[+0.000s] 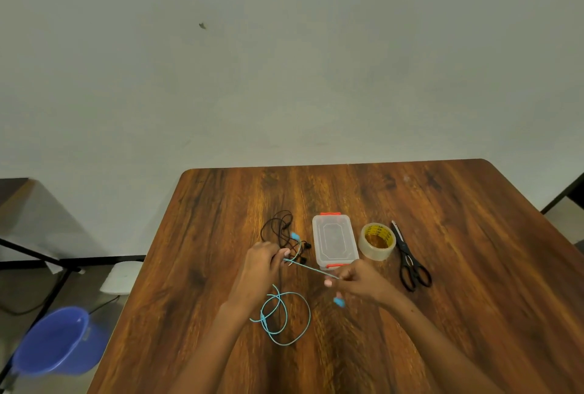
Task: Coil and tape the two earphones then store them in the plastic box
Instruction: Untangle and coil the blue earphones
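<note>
The blue earphone cord (311, 268) runs taut between the two hands, its long axis slanting from the left hand (264, 256), farther from the person, toward the right hand (355, 276), nearer and to the right. The left hand has its fingertips closed on one end of that stretch; the right hand pinches the other end between thumb and fingers. Below the right hand a blue earbud (338, 301) hangs just under the fingers. The rest of the blue cord lies in loose loops (284, 319) on the table (474, 314), between the two forearms and nearer the person than either grip. A second blue earbud (295, 235) sits just beyond the left hand's fingers.

The black earphones (281, 229) lie tangled on the table just beyond the left hand, touching or overlapping the blue cord there; which one is on top cannot be told. The plastic box (335, 240), lid on with orange clips, lies just beyond the right hand, its long side running away from the person. To the right of the box sits the roll of tape (377, 242), and beside that the scissors (410, 257), tips pointing away. Bare tabletop lies open to the right of the scissors and beyond the box up to the far edge.
</note>
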Tool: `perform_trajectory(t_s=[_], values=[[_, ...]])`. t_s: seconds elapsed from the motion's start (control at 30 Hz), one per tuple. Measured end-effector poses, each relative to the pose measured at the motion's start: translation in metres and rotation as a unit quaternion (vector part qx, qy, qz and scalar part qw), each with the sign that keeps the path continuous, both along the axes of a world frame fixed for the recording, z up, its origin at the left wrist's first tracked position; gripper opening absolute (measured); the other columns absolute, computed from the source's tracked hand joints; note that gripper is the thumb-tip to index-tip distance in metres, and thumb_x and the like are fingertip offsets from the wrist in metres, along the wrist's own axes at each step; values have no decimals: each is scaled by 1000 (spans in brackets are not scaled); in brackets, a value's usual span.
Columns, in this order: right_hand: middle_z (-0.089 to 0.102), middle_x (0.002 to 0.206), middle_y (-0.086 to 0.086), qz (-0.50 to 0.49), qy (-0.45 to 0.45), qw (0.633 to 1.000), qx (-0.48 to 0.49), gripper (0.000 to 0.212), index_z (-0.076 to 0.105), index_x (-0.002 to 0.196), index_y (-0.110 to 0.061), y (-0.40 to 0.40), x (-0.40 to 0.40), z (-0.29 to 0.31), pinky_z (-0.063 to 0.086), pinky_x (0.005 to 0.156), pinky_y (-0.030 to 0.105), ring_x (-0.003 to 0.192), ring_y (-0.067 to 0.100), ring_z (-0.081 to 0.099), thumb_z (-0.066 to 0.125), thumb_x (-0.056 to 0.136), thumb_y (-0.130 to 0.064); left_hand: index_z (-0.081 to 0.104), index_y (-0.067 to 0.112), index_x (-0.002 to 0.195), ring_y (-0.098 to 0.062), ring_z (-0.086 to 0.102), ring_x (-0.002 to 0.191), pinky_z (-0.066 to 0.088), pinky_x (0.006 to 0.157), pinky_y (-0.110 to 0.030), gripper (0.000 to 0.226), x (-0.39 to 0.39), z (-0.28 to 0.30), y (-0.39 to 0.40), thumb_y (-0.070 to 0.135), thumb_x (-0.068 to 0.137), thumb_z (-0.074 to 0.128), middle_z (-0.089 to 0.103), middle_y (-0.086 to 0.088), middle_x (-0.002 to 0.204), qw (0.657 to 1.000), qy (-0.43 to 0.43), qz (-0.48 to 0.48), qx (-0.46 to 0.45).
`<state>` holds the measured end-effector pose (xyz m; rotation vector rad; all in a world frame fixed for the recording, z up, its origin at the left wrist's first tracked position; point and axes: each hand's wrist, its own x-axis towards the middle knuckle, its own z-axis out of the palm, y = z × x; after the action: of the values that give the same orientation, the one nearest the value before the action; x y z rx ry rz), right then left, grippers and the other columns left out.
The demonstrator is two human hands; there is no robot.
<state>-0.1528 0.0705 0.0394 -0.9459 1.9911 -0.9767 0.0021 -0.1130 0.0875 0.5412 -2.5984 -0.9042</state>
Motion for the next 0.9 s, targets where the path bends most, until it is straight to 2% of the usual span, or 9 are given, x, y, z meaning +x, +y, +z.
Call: perform_trajectory(t_s=[0.07, 0.17, 0.2, 0.37, 0.43, 0.5, 0.6, 0.83, 0.9], values=[[59, 53, -8, -15, 25, 999, -13, 29, 68, 58, -23, 1, -3, -5, 41, 56, 20, 53, 6, 54, 69, 84, -37, 57, 13, 64, -13, 52, 66, 38, 66, -25, 34, -2, 1, 1, 22, 96, 53, 62, -5, 66, 1000, 2, -6, 10], [69, 76, -6, -25, 61, 998, -2, 11, 74, 74, -22, -3, -4, -6, 52, 73, 29, 73, 7, 62, 72, 83, -28, 60, 6, 63, -19, 55, 67, 39, 69, -28, 37, -4, -1, 2, 22, 96, 53, 62, -9, 66, 1000, -2, -8, 12], [72, 88, -7, -25, 71, 997, 9, 4, 75, 83, -21, -5, -2, -4, 54, 79, 26, 83, 4, 64, 72, 83, -23, 59, 6, 63, -20, 55, 68, 39, 70, -28, 37, -5, -2, 2, 23, 96, 53, 62, -9, 66, 1000, -4, -11, 8], [64, 117, -14, -31, 110, 992, -53, 36, 65, 118, -23, -27, 15, 17, 41, 83, 3, 107, -6, 54, 67, 84, -12, 58, 9, 62, -18, 53, 68, 38, 70, -27, 38, -6, -4, -1, 24, 96, 52, 60, -6, 64, 999, -9, -42, -2], [66, 116, -13, 2, 36, 994, -102, 30, 65, 118, -23, -38, 26, 27, 45, 86, 6, 107, -5, 58, 63, 89, -16, 58, 7, 65, -18, 52, 67, 40, 69, -31, 37, -6, -5, 0, 24, 96, 52, 58, -8, 65, 998, -11, -55, -5], [72, 105, -1, 26, -46, 991, -127, 18, 70, 107, -16, -45, 38, 33, 50, 91, 21, 103, 8, 65, 59, 93, -18, 59, 4, 67, -19, 51, 67, 40, 68, -34, 35, -6, -6, 1, 22, 96, 52, 57, -9, 66, 998, -9, -65, -4], [70, 86, 4, 37, -69, 985, -152, 15, 70, 86, -13, -48, 42, 32, 51, 88, 31, 90, 18, 67, 57, 94, -15, 59, 6, 66, -17, 50, 65, 39, 68, -32, 33, -5, -6, 2, 20, 96, 53, 53, -4, 63, 997, -2, -74, -3], [76, 90, -3, -20, -156, 977, -145, 14, 76, 90, -17, -41, 37, 31, 51, 79, 17, 93, 8, 69, 70, 80, -25, 51, 20, 62, -2, 40, 61, 31, 64, -20, 33, -3, -6, 7, 22, 96, 53, 42, 14, 60, 996, 8, -83, -13], [76, 92, -1, -33, -174, 975, -134, 12, 77, 91, -17, -40, 34, 34, 51, 77, 15, 92, 7, 69, 72, 81, -19, 46, 25, 63, -1, 41, 62, 31, 64, -20, 34, -3, -6, 6, 22, 96, 53, 40, 15, 59, 997, 11, -79, -12]])
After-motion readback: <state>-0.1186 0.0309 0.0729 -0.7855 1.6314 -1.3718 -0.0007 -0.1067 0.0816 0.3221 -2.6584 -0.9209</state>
